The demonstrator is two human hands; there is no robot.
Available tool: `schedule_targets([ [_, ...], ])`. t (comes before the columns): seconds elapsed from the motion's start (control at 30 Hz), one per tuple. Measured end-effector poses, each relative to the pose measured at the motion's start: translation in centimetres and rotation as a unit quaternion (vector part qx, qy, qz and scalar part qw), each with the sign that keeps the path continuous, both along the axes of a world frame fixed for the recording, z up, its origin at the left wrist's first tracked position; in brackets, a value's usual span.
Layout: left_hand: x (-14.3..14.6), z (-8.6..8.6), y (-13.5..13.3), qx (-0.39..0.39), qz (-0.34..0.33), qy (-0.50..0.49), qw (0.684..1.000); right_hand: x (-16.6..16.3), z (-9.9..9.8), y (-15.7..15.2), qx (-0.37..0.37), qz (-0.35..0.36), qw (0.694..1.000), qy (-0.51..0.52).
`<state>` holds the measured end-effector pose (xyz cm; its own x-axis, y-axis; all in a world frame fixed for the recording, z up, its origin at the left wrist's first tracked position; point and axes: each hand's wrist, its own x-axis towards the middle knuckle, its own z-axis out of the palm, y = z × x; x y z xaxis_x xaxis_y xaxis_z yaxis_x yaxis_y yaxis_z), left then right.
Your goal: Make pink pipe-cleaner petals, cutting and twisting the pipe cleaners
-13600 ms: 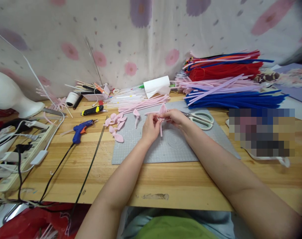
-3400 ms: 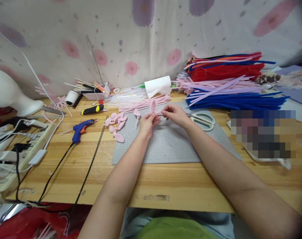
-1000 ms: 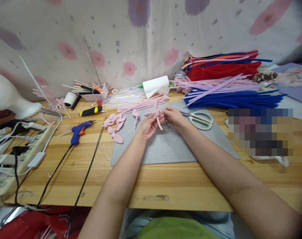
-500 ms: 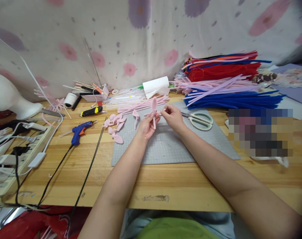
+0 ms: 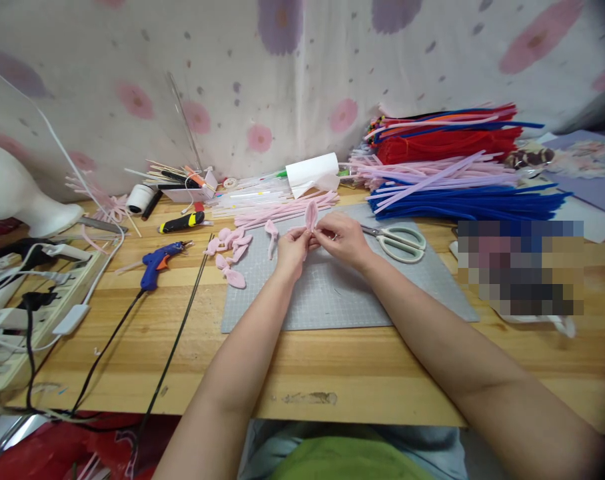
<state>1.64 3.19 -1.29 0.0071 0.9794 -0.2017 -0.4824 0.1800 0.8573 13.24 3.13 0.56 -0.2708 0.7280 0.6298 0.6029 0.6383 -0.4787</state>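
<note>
Above the grey cutting mat (image 5: 352, 300), a pink pipe-cleaner petal (image 5: 311, 215) stands upright between my fingertips. My left hand (image 5: 293, 249) pinches its base from the left. My right hand (image 5: 343, 237) has its thumb and fingers closed on the same base from the right, touching the left fingertips. The lower part of the petal is hidden by the fingers. A similar pink petal piece (image 5: 271, 238) lies on the mat just left of my left hand, and several more pink shaped pieces (image 5: 231, 257) lie by the mat's left edge. Scissors (image 5: 402, 243) rest right of my right hand.
A blue glue gun (image 5: 157, 263) and a yellow-black utility knife (image 5: 181, 222) lie left, near a power strip (image 5: 67, 293). Bundles of blue pipe cleaners (image 5: 472, 201) and red ones (image 5: 447, 143) are piled at the back right. A paper roll (image 5: 311, 172) lies behind the mat.
My right hand has moved left and closed in on the petal's base, meeting my left hand. The petal's stem, visible before, is now covered by fingers.
</note>
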Motion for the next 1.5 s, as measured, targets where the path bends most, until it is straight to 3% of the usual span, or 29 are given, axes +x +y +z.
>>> schedule_targets([
  [0.13, -0.2, -0.2, -0.1, 0.042, 0.024, 0.115, 0.992, 0.0, -0.1, 0.0, 0.032, 0.011, 0.997, -0.074],
  [0.2, -0.4, -0.1, -0.3, 0.076, 0.025, 0.216, 0.973, 0.1, -0.2, 0.2, 0.038, 0.01, 0.995, -0.094],
  [0.27, -0.6, 0.1, -0.5, 0.114, 0.009, 0.365, 0.924, 0.3, -0.1, 0.5, 0.048, 0.018, 0.991, -0.124],
  [0.33, -0.7, 0.5, -0.8, 0.143, -0.032, 0.514, 0.845, 0.7, 0.3, 0.8, 0.056, 0.03, 0.986, -0.156],
  [0.4, -0.7, 1.0, -1.0, 0.167, -0.088, 0.591, 0.784, 1.3, 0.9, 1.0, 0.033, 0.041, 0.983, -0.174],
  [0.43, -0.8, 1.2, -1.1, 0.176, -0.118, 0.598, 0.773, 1.7, 1.4, 1.0, 0.001, 0.048, 0.983, -0.178],
  [0.47, -0.8, 1.4, -1.1, 0.182, -0.15, 0.587, 0.774, 2.1, 1.9, 1.0, -0.044, 0.056, 0.982, -0.177],
  [0.57, -1.1, 2.2, -1.4, 0.189, -0.258, 0.48, 0.817, 3.8, 3.4, 0.9, -0.239, 0.075, 0.96, -0.121],
  [0.63, -1.3, 2.9, -1.8, 0.201, -0.317, 0.403, 0.835, 4.9, 4.0, 0.8, -0.377, 0.126, 0.916, -0.051],
  [0.73, -1.2, 3.5, -2.4, 0.223, -0.343, 0.35, 0.843, 5.7, 3.5, 1.1, -0.485, 0.196, 0.849, 0.071],
  [0.83, -0.8, 3.0, -2.4, 0.214, -0.307, 0.274, 0.886, 4.9, 1.8, 1.5, -0.562, 0.193, 0.781, 0.191],
  [0.93, -0.3, 1.9, -1.8, 0.177, -0.234, 0.165, 0.942, 3.1, 0.0, 1.9, -0.574, 0.187, 0.762, 0.234],
  [1.0, -0.1, 1.3, -1.4, 0.15, -0.163, 0.11, 0.969, 1.8, -0.7, 1.9, -0.6, 0.144, 0.713, 0.333],
  [1.07, 0.1, 1.0, -1.2, 0.117, -0.079, 0.077, 0.987, 0.8, -0.9, 1.8, -0.594, 0.099, 0.703, 0.378],
  [1.13, 0.1, 0.9, -1.0, 0.084, -0.003, 0.073, 0.994, -0.1, -1.0, 1.4, -0.531, 0.056, 0.748, 0.395],
  [1.2, 0.0, 0.7, -0.8, 0.077, 0.047, 0.107, 0.99, -0.8, -1.0, 1.0, -0.414, 0.006, 0.835, 0.362],
  [1.3, -0.5, 0.6, -0.8, 0.119, 0.081, 0.241, 0.96, -1.2, -0.9, 0.2, -0.211, -0.058, 0.96, 0.176],
  [1.37, -1.0, 0.7, -1.0, 0.147, 0.089, 0.355, 0.919, -1.0, -0.6, -0.1, -0.104, -0.056, 0.993, 0.017],
  [1.43, -1.4, 0.9, -1.2, 0.15, 0.079, 0.449, 0.877, -0.4, 0.0, -0.1, -0.026, -0.019, 0.995, -0.096],
  [1.5, -1.6, 1.1, -1.4, 0.14, 0.049, 0.5, 0.853, 0.3, 0.9, 0.1, 0.028, -0.011, 0.99, -0.14],
])
